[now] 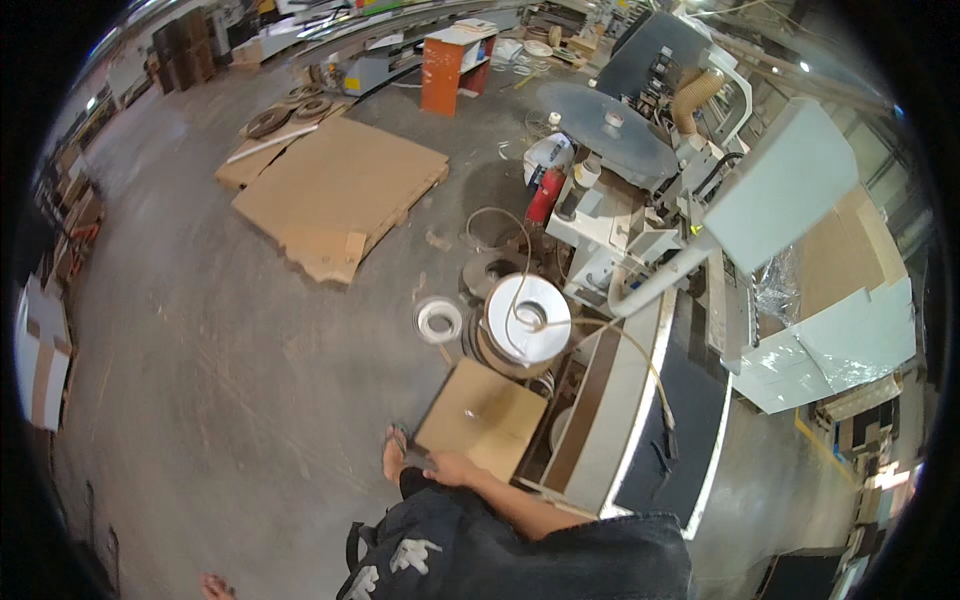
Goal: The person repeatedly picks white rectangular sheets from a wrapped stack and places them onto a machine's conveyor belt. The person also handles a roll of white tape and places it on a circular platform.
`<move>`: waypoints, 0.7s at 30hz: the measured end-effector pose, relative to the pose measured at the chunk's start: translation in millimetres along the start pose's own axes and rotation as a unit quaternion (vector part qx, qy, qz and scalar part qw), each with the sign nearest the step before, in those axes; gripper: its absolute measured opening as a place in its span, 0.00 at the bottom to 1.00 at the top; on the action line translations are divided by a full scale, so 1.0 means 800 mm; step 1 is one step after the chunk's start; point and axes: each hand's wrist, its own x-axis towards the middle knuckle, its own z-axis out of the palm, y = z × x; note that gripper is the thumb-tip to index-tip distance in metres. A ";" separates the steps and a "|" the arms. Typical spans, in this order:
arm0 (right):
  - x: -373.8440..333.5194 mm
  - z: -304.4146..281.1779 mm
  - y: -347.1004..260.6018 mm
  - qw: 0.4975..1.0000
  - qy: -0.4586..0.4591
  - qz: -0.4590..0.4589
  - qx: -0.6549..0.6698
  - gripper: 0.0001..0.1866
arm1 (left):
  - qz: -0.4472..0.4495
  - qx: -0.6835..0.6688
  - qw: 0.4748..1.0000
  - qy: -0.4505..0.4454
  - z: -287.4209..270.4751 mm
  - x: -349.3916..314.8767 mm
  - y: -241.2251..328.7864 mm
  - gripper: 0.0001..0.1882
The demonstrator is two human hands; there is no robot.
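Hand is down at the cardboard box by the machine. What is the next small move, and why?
Probably close the hand on the near edge of the cardboard box to get a firm hold. The hand rests at that edge but its fingers do not clearly wrap it, and the box sits tight beside the stacked tape rolls and the machine.

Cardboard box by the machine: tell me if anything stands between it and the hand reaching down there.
Nothing visible does. The hand is already at the near edge of the cardboard box, apparently touching it. The white tape roll lies beyond the box and the machine stands to its right, neither between hand and box. Which hand it is, I cannot tell.
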 end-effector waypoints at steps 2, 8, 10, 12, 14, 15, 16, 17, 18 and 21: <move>0.057 -0.018 -0.017 0.999 -0.039 -0.024 -0.002 0.31 | -0.066 0.221 0.971 -0.057 0.045 0.034 -0.005 0.19; 0.192 -0.157 0.033 0.950 0.151 0.132 0.240 0.37 | -0.207 0.194 0.835 -0.472 0.485 -0.100 0.068 0.17; 0.226 -0.207 0.064 0.915 0.190 0.159 0.319 0.39 | -0.200 0.213 0.801 -0.523 0.590 -0.102 0.116 0.18; 0.258 -0.242 0.097 0.897 0.204 0.205 0.335 0.41 | -0.183 0.250 0.774 -0.552 0.676 -0.076 0.157 0.19; 0.300 -0.267 0.157 0.857 0.245 0.256 0.374 0.45 | -0.165 0.295 0.756 -0.561 0.750 -0.027 0.197 0.20; 0.335 -0.289 0.188 0.851 0.233 0.249 0.400 0.47 | -0.162 0.296 0.772 -0.539 0.758 -0.010 0.201 0.21; 0.366 -0.306 0.225 0.828 0.228 0.262 0.440 0.51 | -0.159 0.307 0.772 -0.534 0.778 0.023 0.209 0.21; 0.407 -0.287 0.288 0.807 0.213 0.236 0.497 0.53 | -0.160 0.321 0.772 -0.525 0.788 0.053 0.220 0.22; 0.445 -0.281 0.324 0.794 0.224 0.333 0.457 0.55 | -0.161 0.330 0.774 -0.515 0.787 0.089 0.228 0.23; 0.523 -0.247 0.473 0.728 0.274 0.409 0.478 0.66 | -0.155 0.392 0.751 -0.508 0.833 0.154 0.311 0.26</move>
